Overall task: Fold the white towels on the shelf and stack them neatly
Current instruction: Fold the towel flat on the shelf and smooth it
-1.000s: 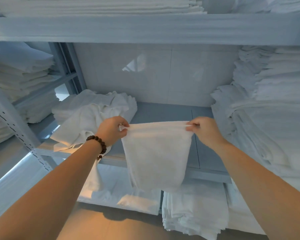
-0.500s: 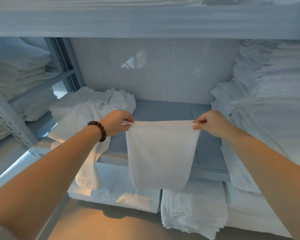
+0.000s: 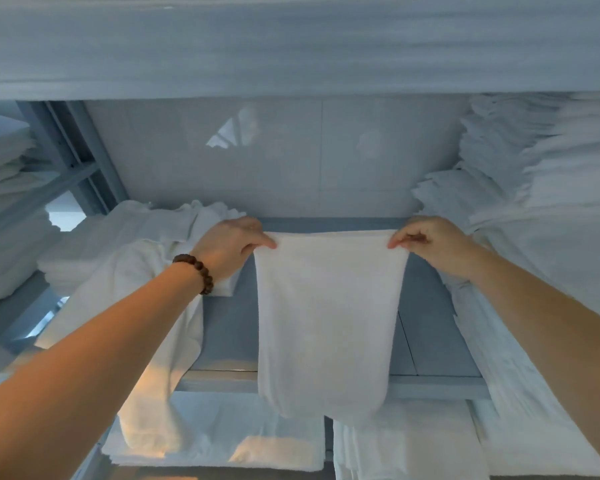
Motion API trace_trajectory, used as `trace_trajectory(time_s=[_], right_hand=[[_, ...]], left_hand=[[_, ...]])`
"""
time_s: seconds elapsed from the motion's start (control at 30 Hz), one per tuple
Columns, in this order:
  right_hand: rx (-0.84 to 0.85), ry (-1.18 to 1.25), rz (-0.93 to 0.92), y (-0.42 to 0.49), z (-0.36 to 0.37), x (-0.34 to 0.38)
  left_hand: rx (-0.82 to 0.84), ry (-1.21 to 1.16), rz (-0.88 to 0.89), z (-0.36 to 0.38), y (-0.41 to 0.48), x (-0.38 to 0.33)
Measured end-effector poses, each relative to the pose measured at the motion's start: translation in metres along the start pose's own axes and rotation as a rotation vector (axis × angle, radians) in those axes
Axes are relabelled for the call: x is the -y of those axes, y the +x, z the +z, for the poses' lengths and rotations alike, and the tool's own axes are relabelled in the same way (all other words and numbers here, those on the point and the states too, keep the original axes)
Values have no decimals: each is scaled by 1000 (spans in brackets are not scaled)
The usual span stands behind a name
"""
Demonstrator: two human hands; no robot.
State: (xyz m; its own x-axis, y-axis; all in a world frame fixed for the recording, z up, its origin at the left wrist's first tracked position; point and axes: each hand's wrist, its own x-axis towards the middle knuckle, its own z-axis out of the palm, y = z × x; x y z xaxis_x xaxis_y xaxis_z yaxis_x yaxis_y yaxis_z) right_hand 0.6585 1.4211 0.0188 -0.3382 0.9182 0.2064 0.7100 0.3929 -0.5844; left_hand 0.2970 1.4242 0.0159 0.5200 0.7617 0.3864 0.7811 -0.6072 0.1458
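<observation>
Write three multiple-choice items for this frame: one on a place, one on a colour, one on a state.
1. Where does the loose heap of towels lie relative to the held towel?
A) to its left
B) to its right
C) on top of it

2. What colour is the bead bracelet?
A) green
B) dark brown
C) yellow

3. How is the held towel?
A) spread flat on the floor
B) rolled into a ball
C) hanging from its top edge

Answers:
1 A: the heap sits on the shelf beyond the left hand.
2 B: dark brown beads circle the left wrist.
3 C: the left hand and the right hand pinch its top corners, and it hangs down past the shelf's front edge.
</observation>
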Motion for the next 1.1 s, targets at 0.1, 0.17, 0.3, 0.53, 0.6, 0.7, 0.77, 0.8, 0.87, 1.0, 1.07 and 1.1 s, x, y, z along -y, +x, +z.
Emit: trace_trajectory(time_s=[0.1,0.17,0.3,0.53,0.6,0.7,0.77,0.8,0.87,1.0,1.07,1.1], right_hand=[[-70,-269,16,24,15,-7],[-30,-448,96,40,28,-13],[51,-763,222,68,57,-27],[48,-766,345,112,119,-79],[85,-781,375,124,142,-101],[104,-789,383,144,173,-134],[99,-768,376,155,188,-151],[98,-769,374,159,195,-159],[107,-776,380,167,207,-173],[167,-740,441,172,226,-192],[205,-717,461,172,231,-196],[228,-714,466,171,232,-196]], left_hand=[[-92,249,62,21,21,24],[-143,359,25,40,34,34],[51,464,-157,83,58,51],[276,540,-291,163,84,84],[311,534,-325,191,88,97],[347,524,-359,231,91,118],[362,521,-369,253,94,129],[368,519,-371,262,95,135],[375,506,-373,278,98,144],[425,441,-399,303,101,150],[420,414,-420,309,100,150],[406,398,-420,309,98,151]])
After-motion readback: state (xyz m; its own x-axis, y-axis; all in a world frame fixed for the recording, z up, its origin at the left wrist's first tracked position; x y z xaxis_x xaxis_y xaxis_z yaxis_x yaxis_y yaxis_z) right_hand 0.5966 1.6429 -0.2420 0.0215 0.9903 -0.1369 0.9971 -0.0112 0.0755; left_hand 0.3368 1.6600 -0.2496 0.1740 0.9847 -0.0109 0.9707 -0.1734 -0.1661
